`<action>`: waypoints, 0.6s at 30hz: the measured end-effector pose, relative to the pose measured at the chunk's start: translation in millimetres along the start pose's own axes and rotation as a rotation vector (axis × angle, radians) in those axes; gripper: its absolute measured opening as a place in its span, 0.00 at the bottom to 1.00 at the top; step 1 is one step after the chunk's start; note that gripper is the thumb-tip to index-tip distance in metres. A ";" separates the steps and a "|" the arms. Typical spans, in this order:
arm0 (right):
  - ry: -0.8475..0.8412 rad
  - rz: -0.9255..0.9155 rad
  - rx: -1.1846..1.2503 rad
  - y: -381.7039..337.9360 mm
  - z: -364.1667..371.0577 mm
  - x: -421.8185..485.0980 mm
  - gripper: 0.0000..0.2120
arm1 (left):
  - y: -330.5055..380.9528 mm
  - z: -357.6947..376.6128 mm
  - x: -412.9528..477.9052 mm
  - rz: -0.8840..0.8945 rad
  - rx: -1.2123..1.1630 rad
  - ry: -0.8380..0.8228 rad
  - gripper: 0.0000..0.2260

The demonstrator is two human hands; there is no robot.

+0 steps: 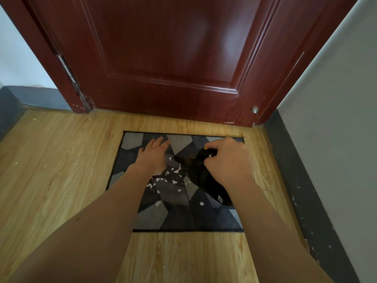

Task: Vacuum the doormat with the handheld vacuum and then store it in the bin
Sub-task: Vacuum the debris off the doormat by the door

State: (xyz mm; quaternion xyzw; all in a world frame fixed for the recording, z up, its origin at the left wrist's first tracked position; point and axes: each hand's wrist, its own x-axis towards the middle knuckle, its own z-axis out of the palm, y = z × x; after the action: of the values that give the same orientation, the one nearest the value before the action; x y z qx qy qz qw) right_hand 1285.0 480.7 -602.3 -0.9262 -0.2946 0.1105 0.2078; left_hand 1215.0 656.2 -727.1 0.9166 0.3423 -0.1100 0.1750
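Ahead of me a dark red wooden door (pixel 167 48) stands closed, its raised panel catching soft patches of light. A metal hinge (pixel 66 68) sits at its left edge against the frame (pixel 43 54), and a small round metal stop (pixel 254 109) is low at its right. The floor (pixel 61 160) is light wood-grain planks. On my right a pale grey wall (pixel 336 99) runs from near to far above a dark skirting (pixel 302 180) flecked with white. At the far left is a white wall (pixel 16 58) over a grey skirting (pixel 36 97).
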 end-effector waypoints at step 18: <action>-0.068 -0.090 0.017 -28.8 16.1 -2.9 0.14 | -45.9 -4.3 -15.9 -0.108 -0.119 -0.038 0.34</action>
State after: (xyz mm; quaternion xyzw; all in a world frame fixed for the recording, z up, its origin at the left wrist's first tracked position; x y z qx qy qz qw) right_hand 1263.0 505.4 -603.4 -0.9059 -0.3418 0.1351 0.2103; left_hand 1173.0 680.9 -729.4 0.8824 0.3939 -0.1160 0.2296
